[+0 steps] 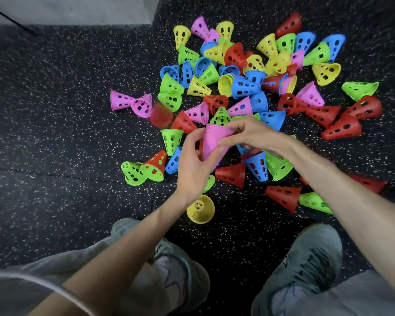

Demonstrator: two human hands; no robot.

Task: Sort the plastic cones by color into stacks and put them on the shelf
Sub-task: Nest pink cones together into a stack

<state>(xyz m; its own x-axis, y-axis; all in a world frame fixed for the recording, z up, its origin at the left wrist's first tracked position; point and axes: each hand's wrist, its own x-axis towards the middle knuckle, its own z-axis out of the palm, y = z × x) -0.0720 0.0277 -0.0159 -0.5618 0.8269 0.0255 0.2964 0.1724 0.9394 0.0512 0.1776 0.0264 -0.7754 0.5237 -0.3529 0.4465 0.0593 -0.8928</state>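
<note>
The left hand [193,160] curled round the pink stack [214,142] from below and from the left, thumb and fingers wrapped about its narrow end. The right hand [249,133] came across from the right and pinched the stack's wide ribbed rim, fingertips [225,142] on the near edge. The stack's long axis ran from lower left to upper right, with its wide mouth turned up and away toward the pile.

Beyond the hands, loose pink cones lay on the speckled floor [66,110]: one pink cone [197,112] just past the stack, another pink cone [241,108] beside it and nearer the right hand, and a pink pair [132,102] well off to the left. By my judgement the right hand was better placed to fetch the next one, the left keeping the stack. No shelf was in view
</note>
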